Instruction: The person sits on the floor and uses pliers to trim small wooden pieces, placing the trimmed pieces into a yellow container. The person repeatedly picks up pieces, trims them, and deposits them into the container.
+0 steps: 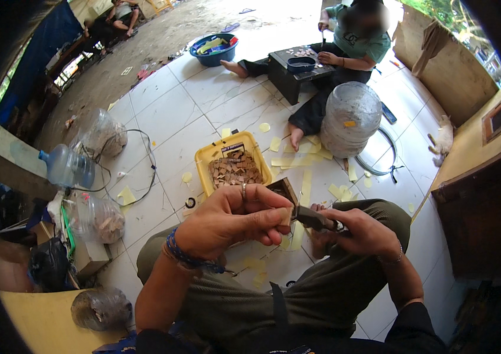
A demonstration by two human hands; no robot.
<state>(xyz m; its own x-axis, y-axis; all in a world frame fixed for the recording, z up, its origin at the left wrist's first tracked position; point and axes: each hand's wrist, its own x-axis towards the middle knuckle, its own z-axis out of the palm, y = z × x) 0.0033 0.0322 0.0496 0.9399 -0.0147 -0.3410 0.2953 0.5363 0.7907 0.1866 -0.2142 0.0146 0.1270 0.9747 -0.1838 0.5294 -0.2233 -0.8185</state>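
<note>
While the left hand pinches a small pale piece steady, the right hand grips a knife against it, the yellow tray of offcuts waiting at 12 o'clock.

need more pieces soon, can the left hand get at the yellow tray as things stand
Probably yes: the yellow tray lies just beyond the left hand with nothing between, but that hand's grip is full with a small wooden piece.

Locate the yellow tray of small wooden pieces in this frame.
In the head view the yellow tray sits on the white tiled floor at centre, just beyond the left hand, toward the seated co-worker.
</note>
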